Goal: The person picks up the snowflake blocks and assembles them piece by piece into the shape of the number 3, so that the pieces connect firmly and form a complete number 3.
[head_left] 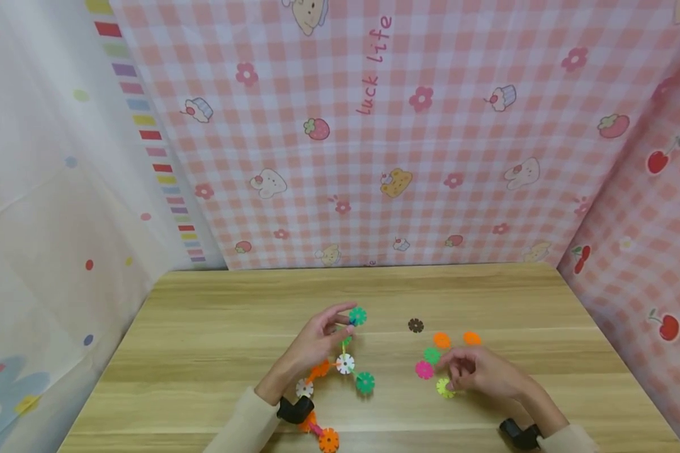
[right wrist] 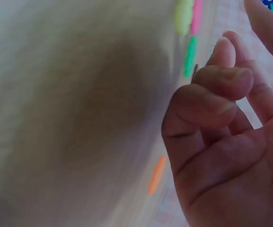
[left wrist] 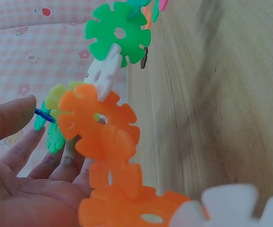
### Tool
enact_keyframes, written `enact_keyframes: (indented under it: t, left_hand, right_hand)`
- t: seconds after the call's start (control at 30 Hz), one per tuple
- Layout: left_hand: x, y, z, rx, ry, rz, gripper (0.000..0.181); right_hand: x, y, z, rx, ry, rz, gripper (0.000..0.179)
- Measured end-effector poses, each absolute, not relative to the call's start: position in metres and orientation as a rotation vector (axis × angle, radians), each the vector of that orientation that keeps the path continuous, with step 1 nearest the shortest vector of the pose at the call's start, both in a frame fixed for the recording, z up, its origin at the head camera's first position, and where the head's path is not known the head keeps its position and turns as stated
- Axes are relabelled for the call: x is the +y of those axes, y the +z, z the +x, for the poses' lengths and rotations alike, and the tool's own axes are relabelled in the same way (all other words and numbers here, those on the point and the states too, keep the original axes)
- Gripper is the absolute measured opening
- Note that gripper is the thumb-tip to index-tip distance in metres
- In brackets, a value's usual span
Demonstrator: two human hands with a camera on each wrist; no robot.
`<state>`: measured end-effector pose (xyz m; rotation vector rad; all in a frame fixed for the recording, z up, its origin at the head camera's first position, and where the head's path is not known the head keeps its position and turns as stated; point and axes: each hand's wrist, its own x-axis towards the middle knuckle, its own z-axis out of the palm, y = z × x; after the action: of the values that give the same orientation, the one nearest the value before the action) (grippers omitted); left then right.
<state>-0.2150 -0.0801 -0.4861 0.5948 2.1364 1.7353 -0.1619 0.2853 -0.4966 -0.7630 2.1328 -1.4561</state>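
My left hand grips the far end of a branching chain of notched plastic discs. Its thumb lies against a thin blue disc, with a green disc beside it. The linked part includes a white disc, a green side disc, orange discs and an orange disc at the near end. The left wrist hides some of the chain in the head view. My right hand hovers with loosely bent fingers, nothing visible in them, close beside a loose yellow disc.
Loose discs lie around the right hand: pink, green, orange, another orange disc and a brown one farther back. The wooden table ends against a checked cloth; cloths also hang at both sides.
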Motion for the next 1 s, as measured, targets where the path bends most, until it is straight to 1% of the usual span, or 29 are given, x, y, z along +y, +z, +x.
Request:
enact_keyframes:
  t: [0.27,0.53,0.8,1.0]
  left_hand:
    - [-0.08,-0.484,-0.212,2.16,1.718,0.572,0.044]
    - [-0.081,-0.488,-0.206,2.182,1.691,0.562,0.045]
    - [-0.081,-0.483,-0.212,2.177,1.715,0.601,0.042]
    - [-0.082,-0.482,-0.211,2.184,1.706,0.606,0.043]
  right_hand:
    - [0.29,-0.508,-0.16,2.132,-1.387,-0.773,0.034]
    - [0.289,-0.514,-0.155,2.063,-1.426,-0.744,0.034]
    - [0.283,-0.507,-0.158,2.193,-1.356,-0.649,0.031]
    - [0.279,-0.504,-0.158,2.252,-1.31,-0.608,0.032]
